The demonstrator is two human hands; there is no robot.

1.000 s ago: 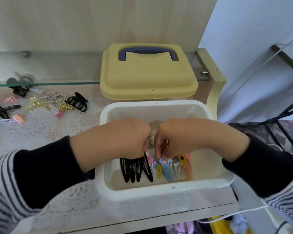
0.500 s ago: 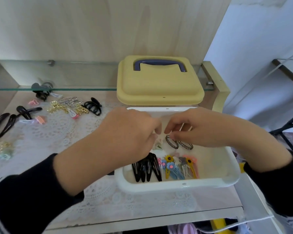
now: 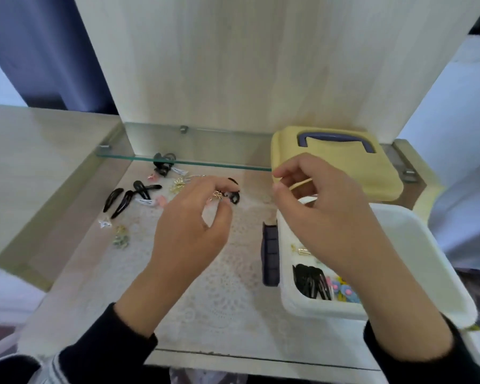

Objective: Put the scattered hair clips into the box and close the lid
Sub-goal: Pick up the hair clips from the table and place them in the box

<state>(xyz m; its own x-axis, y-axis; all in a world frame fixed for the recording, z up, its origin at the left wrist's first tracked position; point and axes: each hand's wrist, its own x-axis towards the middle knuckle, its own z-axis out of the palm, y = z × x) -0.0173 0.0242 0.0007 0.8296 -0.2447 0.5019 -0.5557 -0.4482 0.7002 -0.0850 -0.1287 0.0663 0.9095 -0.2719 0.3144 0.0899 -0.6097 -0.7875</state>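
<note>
The white box [image 3: 427, 245] stands open at the right, with black snap clips [image 3: 311, 281], coloured flower clips [image 3: 344, 292] and a gold clip [image 3: 304, 251] inside. Its yellow lid [image 3: 372, 173] with a purple handle leans behind it. My left hand [image 3: 194, 225] hovers, fingers loosely curled, just short of a gold clip [image 3: 216, 194] and a black claw clip [image 3: 233, 196]; it holds nothing. My right hand [image 3: 324, 217] floats over the box's rear left corner, loosely curled and empty. More clips lie scattered at the left: black snap clips [image 3: 119, 200], a pink one [image 3: 161, 200], small ones [image 3: 121, 236].
A glass shelf [image 3: 178, 162] runs low across the back, with a black claw clip [image 3: 162, 162] under its edge. A lace mat [image 3: 219, 273] covers the tabletop. A dark blue latch [image 3: 270, 253] sticks out on the box's left side. Wooden panels close the back and left.
Both hands have come up out of the box and shifted left. My left hand has reached toward the scattered clips, and the view has turned left.
</note>
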